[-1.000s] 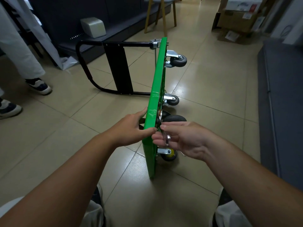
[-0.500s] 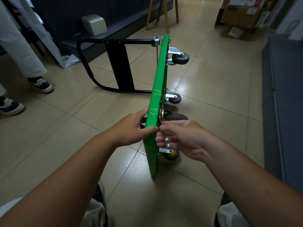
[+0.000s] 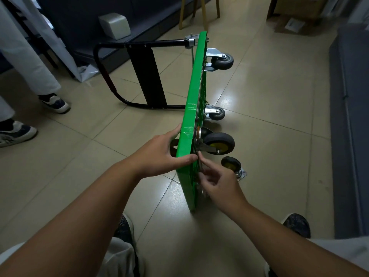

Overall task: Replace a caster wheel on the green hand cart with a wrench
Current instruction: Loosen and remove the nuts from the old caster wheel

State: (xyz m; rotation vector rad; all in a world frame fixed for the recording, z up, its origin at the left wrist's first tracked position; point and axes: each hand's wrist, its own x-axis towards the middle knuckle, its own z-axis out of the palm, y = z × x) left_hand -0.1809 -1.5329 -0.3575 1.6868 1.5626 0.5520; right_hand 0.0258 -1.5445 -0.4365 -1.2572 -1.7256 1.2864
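The green hand cart (image 3: 191,108) stands on its long edge, with its black handle (image 3: 143,76) folded out to the left. My left hand (image 3: 161,156) grips the deck's upper edge, thumb over the rim. My right hand (image 3: 217,182) is at the underside just below a mounted caster wheel with a yellow hub (image 3: 219,144). Its fingers curl round a thin metal wrench (image 3: 203,193), which is mostly hidden. A loose caster wheel (image 3: 232,165) lies on the floor beside the cart. Two grey casters (image 3: 221,60) sit farther along the deck.
A person's legs and shoes (image 3: 54,102) stand at the left. A dark low shelf with a white box (image 3: 114,26) runs along the back left, and wooden stool legs (image 3: 201,11) stand behind the cart. A grey sofa edge (image 3: 349,126) borders the right. Cardboard boxes (image 3: 295,19) are at the back right.
My right hand has slid down the underside toward me, uncovering the yellow-hub caster and the loose caster on the floor. My left hand keeps its grip on the deck edge.
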